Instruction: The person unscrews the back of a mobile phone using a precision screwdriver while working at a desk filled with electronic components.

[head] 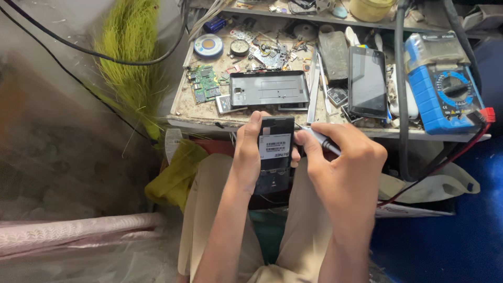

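The right hand (343,160) is nearest the camera, its fingers curled together and pinching a slim metal screwdriver (319,138) between thumb and forefinger. The tool's tip points at the upper right edge of an opened phone body (275,154), a dark slab with a white barcode label on its upper half. The left hand (250,152) grips that phone body from its left side: the thumb lies pressed along the left edge, and fingertips wrapped round from behind show at the right edge. The phone body is held upright in the air above the person's lap, just in front of the workbench (335,131) edge.

Directly beyond the phone body, on the bench, lies a grey phone back cover (270,88), flat and face up. To the left of that cover sits a green circuit board (204,83), and further back left a round blue and white tin (208,45). To the right of the cover lies a black phone (368,81) with a dark screen, and well to the right of the phone body stands a blue multimeter (445,86) with a red lead trailing down. Left of the bench hangs a yellow-green broom (131,57). A yellow cloth (175,175) lies below the bench, left of the left hand.
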